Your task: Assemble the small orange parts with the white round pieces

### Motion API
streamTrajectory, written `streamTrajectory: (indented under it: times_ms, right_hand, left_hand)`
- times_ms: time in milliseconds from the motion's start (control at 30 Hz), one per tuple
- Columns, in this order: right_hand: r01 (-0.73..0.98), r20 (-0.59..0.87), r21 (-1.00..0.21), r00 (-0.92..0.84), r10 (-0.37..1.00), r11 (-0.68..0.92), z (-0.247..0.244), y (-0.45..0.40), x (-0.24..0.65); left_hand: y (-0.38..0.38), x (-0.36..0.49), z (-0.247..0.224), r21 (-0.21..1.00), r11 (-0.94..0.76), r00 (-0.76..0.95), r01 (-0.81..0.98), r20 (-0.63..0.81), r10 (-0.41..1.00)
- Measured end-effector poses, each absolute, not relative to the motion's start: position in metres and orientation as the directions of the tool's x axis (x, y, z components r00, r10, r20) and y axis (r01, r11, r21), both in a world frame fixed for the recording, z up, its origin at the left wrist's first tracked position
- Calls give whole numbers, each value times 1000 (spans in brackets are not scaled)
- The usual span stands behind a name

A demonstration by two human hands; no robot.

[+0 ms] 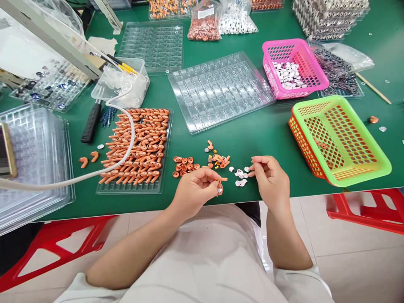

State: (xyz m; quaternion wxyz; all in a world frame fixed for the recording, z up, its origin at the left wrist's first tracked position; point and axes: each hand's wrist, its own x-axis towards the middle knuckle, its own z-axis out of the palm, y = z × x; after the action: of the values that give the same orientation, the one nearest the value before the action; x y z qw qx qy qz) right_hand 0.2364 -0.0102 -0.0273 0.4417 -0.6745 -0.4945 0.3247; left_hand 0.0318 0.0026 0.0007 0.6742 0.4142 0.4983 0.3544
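Note:
My left hand (197, 187) pinches an orange earbud shell (220, 185) at the table's front edge. Its stem points right, and a round silvery piece shows in its open face. My right hand (271, 179) is closed with curled fingers beside a small cluster of white discs (241, 174); whether a disc is between the fingertips is hidden. Orange earbud parts (219, 160) with small yellow bits lie just beyond my hands. Round orange caps (184, 165) are grouped to the left of them.
A clear tray packed with orange earbud shells (135, 145) lies left, a white cable (131, 139) crossing it. An unfilled clear tray (221, 90) lies ahead. At right are a green basket (362, 143) and a pink basket (295, 44) with white pieces. Red stools (372, 210) stand below.

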Motion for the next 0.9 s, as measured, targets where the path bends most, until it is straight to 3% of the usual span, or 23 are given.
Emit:
streamTrajectory:
  times_ms: [200,333,400,467,600,733,900]
  right_hand:
    - [419,234,-904,312,921,89,-27,-27,228]
    - [311,309,-914,113,944,262,-24,-50,214]
    - [243,249,-942,47,967,231,-24,-59,206]
    - [147,107,-984,53,993,99,-24,-64,200]
    - [-191,-181,-966,14,983,-175,-24,-64,189]
    - [-398,-264,-880,-42,964,-259,-24,-59,181]
    - [-469,-308,-833,-49,950,-294,-29,-55,177]
  left_hand:
    - [2,32,2,911,412,209,-12,-401,892]
    - [3,33,3,911,411,195,-36,-397,897]
    - [4,34,3,914,404,187,-42,-390,902]
    - [3,35,4,921,387,176,-45,-374,911]
    - [-1,39,6,945,325,167,-37,-314,935]
    - [-8,40,4,972,237,132,9,-236,963]
    - [-14,40,0,992,84,90,94,-92,992]
